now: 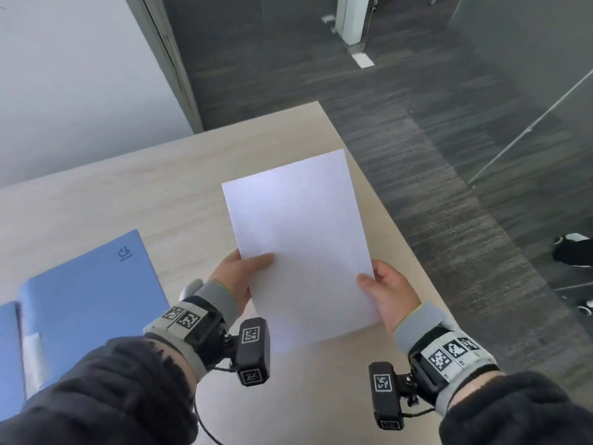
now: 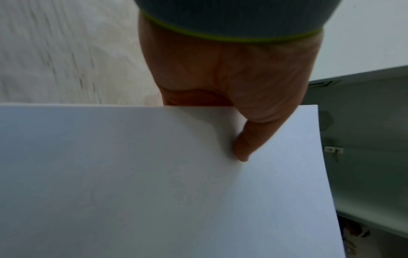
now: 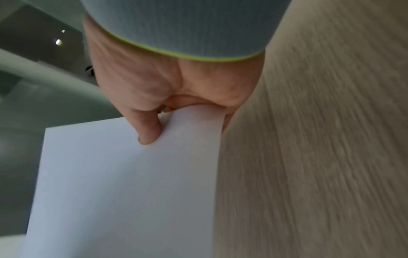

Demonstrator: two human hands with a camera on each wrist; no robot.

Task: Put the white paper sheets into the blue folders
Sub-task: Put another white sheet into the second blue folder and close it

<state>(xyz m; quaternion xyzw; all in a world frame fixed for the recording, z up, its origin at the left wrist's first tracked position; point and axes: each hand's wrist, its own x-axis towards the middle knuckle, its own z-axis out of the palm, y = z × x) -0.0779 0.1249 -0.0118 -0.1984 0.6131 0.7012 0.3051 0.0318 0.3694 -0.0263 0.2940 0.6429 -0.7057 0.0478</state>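
Over the wooden table (image 1: pixel 179 194), in the head view: white paper sheets (image 1: pixel 298 239) held up off the surface, pinched near the close corners by the left hand (image 1: pixel 237 277) and the right hand (image 1: pixel 390 293), thumbs on top. Blue folder (image 1: pixel 93 287) lying flat, closed, near left on the table, well apart from the paper; a second blue folder (image 1: pixel 8 354) at the left edge, only partly in view.

From the left wrist: thumb pressed on the sheets' upper face, the other fingers hidden underneath, a slight curl along the free edge.

From the right wrist: thumb clamped on top near the corner, fingers tucked beneath.

Best done, probably, by squaring the edges first, keeping both pinches firm so nothing fans out, then freeing one hand to lift the folder cover before sliding the stack in spine-first
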